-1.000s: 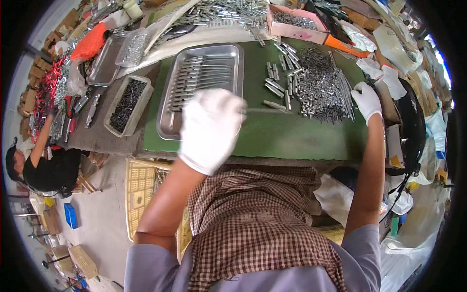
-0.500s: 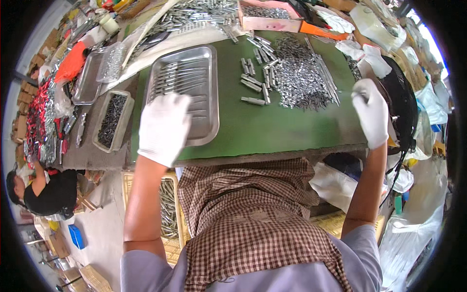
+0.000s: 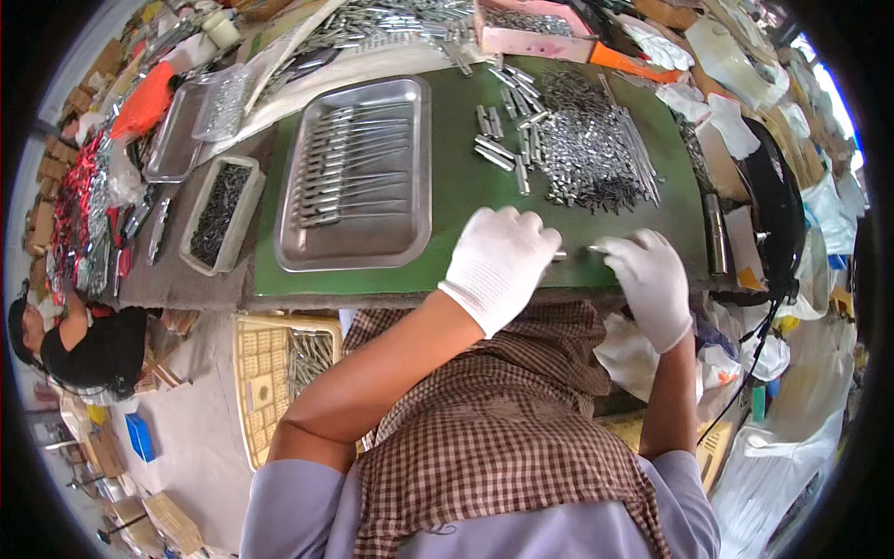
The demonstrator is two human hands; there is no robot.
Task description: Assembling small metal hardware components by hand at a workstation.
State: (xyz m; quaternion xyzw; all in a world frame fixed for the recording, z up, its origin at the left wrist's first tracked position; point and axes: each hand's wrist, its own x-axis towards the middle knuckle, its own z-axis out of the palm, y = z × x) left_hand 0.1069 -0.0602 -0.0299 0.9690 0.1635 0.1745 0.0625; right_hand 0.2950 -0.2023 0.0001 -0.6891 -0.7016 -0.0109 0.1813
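Observation:
My left hand, in a white knit glove, is closed over the front of the green work surface. The end of a short silver metal cylinder sticks out past its fingers. Facing it, my gloved right hand pinches with thumb and fingertips; a tiny shiny tip shows there, too small to name. Beyond both hands lies a heap of small metal pieces, with several metal cylinders beside it. To the left, a steel tray holds a row of slim metal rods with thicker ends.
A narrow bin of dark small parts stands left of the tray. A pink box of metal pieces is at the back. An upright metal tube and a black round object are at the right. Another person sits far left.
My left hand has moved right from over the tray to the front middle. My right hand has come left and nearer, facing it. The row in the tray now shows uncovered.

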